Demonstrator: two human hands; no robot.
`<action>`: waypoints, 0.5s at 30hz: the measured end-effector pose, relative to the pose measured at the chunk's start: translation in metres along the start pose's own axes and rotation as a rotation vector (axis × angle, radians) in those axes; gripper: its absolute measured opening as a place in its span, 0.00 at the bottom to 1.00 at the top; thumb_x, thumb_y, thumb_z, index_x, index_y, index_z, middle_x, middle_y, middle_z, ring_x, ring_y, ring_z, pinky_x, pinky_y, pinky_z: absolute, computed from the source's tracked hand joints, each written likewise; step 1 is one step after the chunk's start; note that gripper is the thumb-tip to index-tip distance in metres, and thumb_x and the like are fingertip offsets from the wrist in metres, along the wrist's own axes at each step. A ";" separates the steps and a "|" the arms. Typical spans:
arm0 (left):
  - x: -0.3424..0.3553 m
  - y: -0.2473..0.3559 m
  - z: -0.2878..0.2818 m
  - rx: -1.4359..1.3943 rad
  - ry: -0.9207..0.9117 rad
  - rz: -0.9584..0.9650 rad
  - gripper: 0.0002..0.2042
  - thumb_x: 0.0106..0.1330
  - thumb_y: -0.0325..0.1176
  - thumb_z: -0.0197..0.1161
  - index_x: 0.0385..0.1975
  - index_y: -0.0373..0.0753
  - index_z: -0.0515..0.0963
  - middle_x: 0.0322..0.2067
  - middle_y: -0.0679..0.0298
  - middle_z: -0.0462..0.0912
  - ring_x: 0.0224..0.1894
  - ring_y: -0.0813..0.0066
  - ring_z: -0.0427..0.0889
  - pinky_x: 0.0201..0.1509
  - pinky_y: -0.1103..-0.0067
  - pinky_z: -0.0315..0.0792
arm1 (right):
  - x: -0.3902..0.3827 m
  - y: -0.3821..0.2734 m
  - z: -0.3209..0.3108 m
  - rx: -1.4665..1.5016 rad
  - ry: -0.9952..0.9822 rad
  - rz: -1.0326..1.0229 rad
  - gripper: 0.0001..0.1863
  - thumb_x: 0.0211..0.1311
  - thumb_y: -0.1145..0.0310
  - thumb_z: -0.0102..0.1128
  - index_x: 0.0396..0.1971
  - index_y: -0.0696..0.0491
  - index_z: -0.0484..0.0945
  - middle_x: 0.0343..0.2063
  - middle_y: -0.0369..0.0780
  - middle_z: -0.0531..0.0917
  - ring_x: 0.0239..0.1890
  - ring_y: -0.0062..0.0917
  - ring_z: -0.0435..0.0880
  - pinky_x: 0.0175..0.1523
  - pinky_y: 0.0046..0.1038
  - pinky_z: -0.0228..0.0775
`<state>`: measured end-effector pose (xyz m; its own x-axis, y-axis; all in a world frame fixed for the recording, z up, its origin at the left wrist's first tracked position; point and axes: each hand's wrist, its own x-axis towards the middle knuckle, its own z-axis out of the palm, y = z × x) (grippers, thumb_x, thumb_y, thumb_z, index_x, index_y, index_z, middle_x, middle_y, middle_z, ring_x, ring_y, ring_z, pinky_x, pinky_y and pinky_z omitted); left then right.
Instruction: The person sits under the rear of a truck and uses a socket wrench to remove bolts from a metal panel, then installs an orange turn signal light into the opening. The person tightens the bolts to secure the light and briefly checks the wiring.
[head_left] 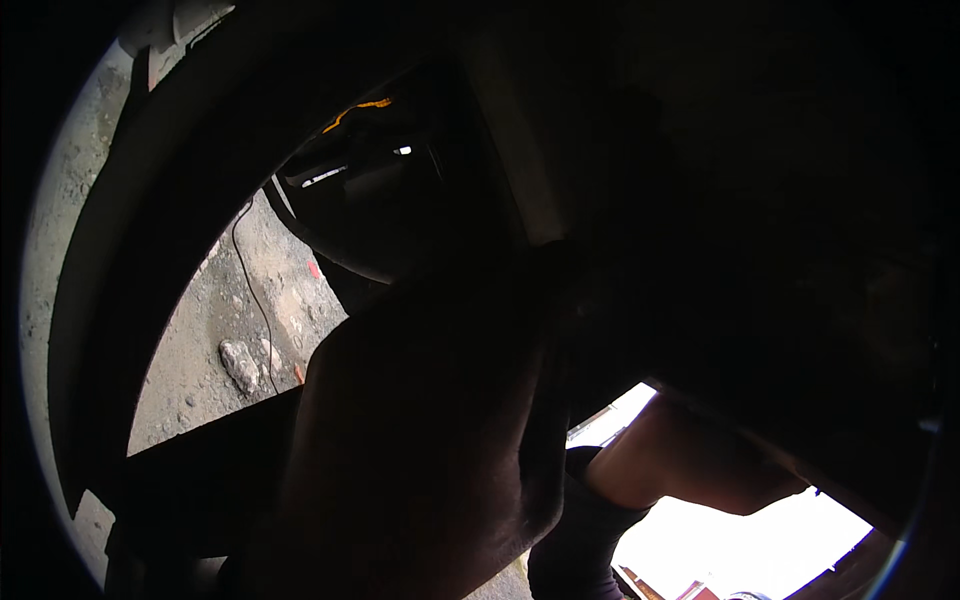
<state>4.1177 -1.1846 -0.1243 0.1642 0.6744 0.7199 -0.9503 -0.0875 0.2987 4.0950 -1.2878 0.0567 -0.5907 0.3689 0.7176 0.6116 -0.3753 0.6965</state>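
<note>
Deep shadow covers most of the view. A bare arm [430, 450], dimly lit along its edge, rises through the lower middle toward a dark panel edge [535, 205]. At the lower right a second bare arm [690, 460] comes out of a dark sleeve [580, 545] and reaches right, under a dark overhang. I cannot tell for sure which arm is which. The fingers of my left hand and my right hand are lost in the dark, and so is anything they may hold or touch.
A broad dark curved rim [110, 260] arches along the left. Through its opening show stony ground [205, 340], a rock [239, 366] and a thin dark cable [252, 290]. An orange strip [358, 113] lies higher up. Bright daylight [735, 545] fills a gap at the lower right.
</note>
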 end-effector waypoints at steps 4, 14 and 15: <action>-0.004 -0.008 0.003 0.030 -0.039 -0.023 0.18 0.60 0.22 0.68 0.52 0.33 0.79 0.34 0.51 0.86 0.31 0.60 0.89 0.35 0.73 0.80 | -0.013 0.000 -0.006 0.004 0.005 0.015 0.24 0.69 0.53 0.49 0.52 0.59 0.71 0.48 0.45 0.74 0.47 0.36 0.73 0.52 0.37 0.62; 0.000 -0.012 0.001 -0.157 0.100 0.007 0.21 0.59 0.20 0.66 0.54 0.34 0.78 0.42 0.49 0.85 0.41 0.50 0.88 0.44 0.67 0.82 | -0.009 -0.012 0.012 0.138 0.011 0.090 0.26 0.71 0.53 0.44 0.57 0.59 0.68 0.54 0.47 0.72 0.54 0.39 0.70 0.59 0.41 0.59; 0.001 -0.009 0.001 -0.139 0.065 -0.039 0.21 0.60 0.20 0.66 0.55 0.34 0.78 0.43 0.49 0.85 0.41 0.49 0.88 0.44 0.66 0.82 | -0.009 -0.014 0.008 0.140 0.019 0.087 0.27 0.71 0.53 0.43 0.58 0.59 0.67 0.54 0.48 0.71 0.55 0.40 0.70 0.59 0.42 0.59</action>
<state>4.1272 -1.1839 -0.1256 0.1888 0.7215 0.6661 -0.9717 0.0391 0.2331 4.0967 -1.2791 0.0405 -0.5409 0.3237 0.7763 0.7276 -0.2830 0.6249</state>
